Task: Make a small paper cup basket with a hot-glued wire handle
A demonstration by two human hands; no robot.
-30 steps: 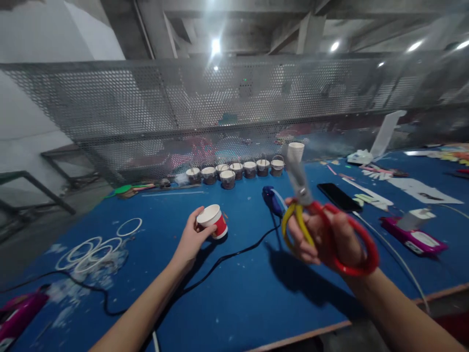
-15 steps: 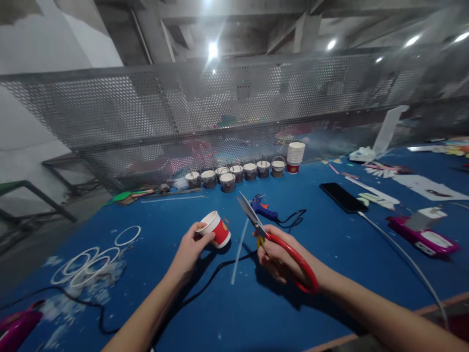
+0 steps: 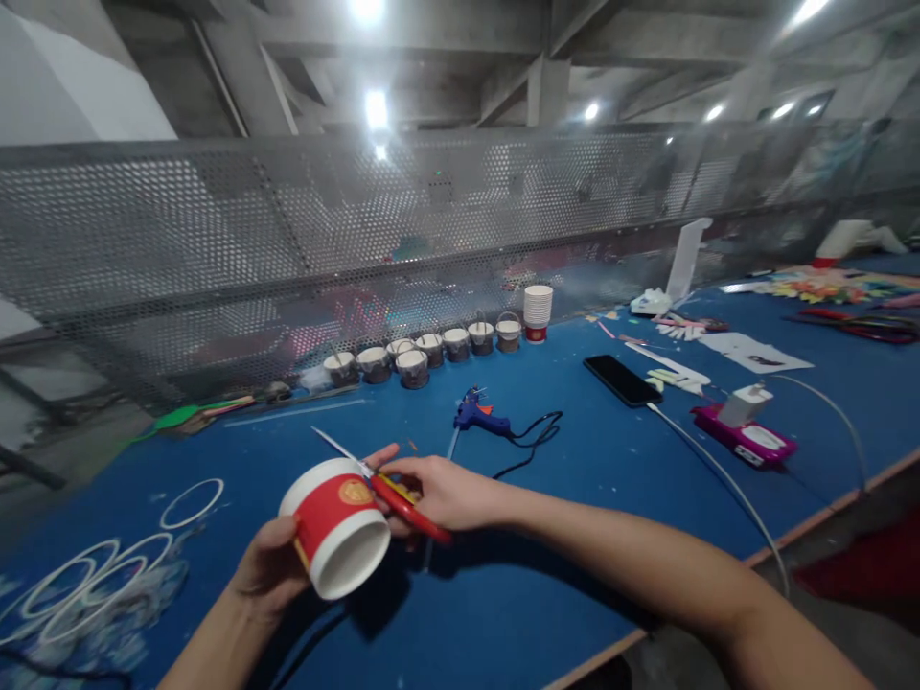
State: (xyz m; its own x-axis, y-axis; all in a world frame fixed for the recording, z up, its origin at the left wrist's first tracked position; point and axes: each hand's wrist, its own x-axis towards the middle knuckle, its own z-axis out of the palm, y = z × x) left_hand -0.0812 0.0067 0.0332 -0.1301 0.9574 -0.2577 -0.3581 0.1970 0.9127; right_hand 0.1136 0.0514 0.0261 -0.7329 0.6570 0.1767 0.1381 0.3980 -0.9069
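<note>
My left hand is wrapped round a red and white paper cup, held on its side with the white base turned toward me. My right hand grips scissors with red and yellow handles. The blades point left and lie against the upper edge of the cup. Both hands hover just above the blue table.
A blue glue gun with black cord lies behind my hands. A row of small filled cups and a cup stack line the mesh fence. White rings lie left; a black phone and pink box sit right.
My left hand lifted the cup off the table and turned its base toward me. My right hand swung the scissors down and left until the blades met the cup.
</note>
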